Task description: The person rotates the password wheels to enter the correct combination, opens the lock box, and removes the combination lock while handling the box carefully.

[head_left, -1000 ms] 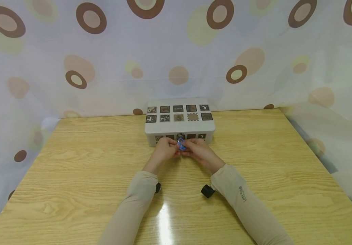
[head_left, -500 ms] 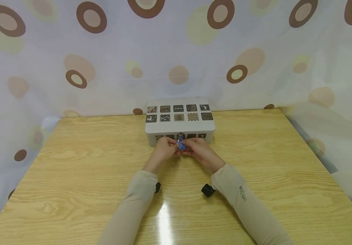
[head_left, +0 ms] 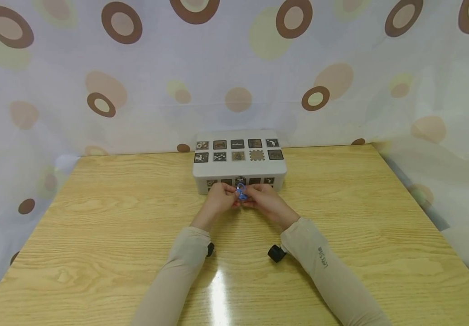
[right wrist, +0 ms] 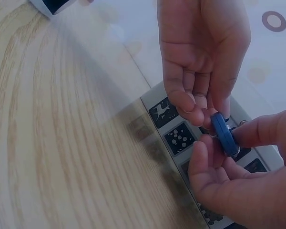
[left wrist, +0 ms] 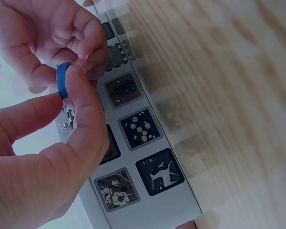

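A small blue padlock (head_left: 241,193), with a rounded body and some silver metal showing, is held in front of the white box (head_left: 238,169). My left hand (head_left: 219,199) pinches it from the left between thumb and fingers. From the other side my right hand (head_left: 268,202) grips it with thumb and curled fingers. Seen edge-on in the right wrist view, the padlock (right wrist: 223,134) shows a thick layered rim. Just above it, a metal latch (head_left: 240,179) sits on the box's front. Fingers hide part of the padlock, and I cannot tell whether it touches the latch.
Dark square pictures decorate the lid and front of the box, whose lid is down. It stands at the back of the wood-grain table (head_left: 116,226), close to a patterned curtain (head_left: 234,68). Black wrist devices (head_left: 277,253) hang beneath the sleeves.
Between the fingers, the padlock tilts slightly back and forth. Both hands stay almost in place, and the box has not moved.
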A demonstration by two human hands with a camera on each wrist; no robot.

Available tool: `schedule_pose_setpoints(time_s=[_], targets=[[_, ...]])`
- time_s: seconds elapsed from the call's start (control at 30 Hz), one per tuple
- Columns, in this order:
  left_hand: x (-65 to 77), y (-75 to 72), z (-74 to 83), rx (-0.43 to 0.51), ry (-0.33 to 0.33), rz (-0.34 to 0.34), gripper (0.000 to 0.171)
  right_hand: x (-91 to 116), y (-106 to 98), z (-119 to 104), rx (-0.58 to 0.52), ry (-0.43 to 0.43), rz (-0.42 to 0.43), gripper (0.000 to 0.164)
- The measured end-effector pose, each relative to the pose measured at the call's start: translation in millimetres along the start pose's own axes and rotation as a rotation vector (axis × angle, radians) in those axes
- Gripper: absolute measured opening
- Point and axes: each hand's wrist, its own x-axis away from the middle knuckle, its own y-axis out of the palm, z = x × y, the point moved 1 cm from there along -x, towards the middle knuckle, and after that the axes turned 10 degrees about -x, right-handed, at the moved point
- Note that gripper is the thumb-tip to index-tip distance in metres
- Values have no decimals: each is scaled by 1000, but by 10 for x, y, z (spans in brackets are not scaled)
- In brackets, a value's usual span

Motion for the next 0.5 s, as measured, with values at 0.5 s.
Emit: schedule_pose_setpoints(time_s=[0.5], targets=[[4,-2,-3,15,5,8,17,-1,13,9,-39,0,27,36]])
